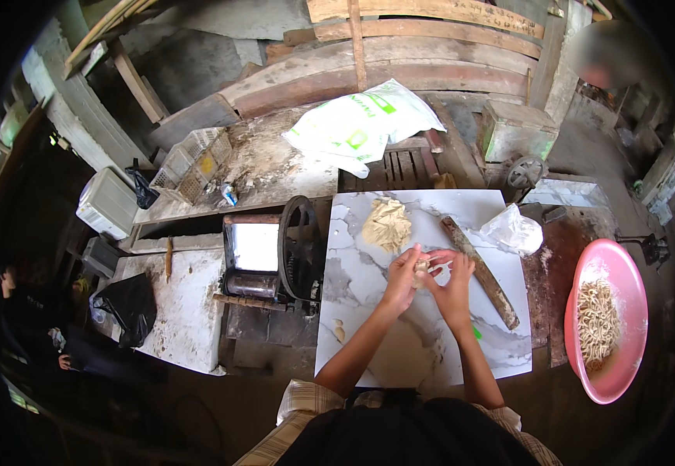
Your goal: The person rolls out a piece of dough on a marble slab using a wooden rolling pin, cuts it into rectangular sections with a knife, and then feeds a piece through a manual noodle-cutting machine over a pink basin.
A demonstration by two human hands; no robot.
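Above the white marbled board (353, 279), my left hand (402, 278) and my right hand (454, 286) come together, fingers bent. Between their fingertips is a small pale piece of dough (420, 273), partly covered by the fingers. Just beyond my left hand lies a larger crumpled lump of dough (386, 225). A thick wooden rod (480, 273) rests slantwise to the right of my hands. At the board's left side sits a small flat scrap of dough (339, 331). A bit of something green (476, 332) shows beside my right forearm.
A hand-cranked roller machine (256, 256) with a big wheel stands left of the board. Right of it is a pink basin (634, 334) holding noodles (598, 322). A clear plastic bag (513, 230) lies at the far right corner; a white sack (364, 124) lies behind. Someone sits far left.
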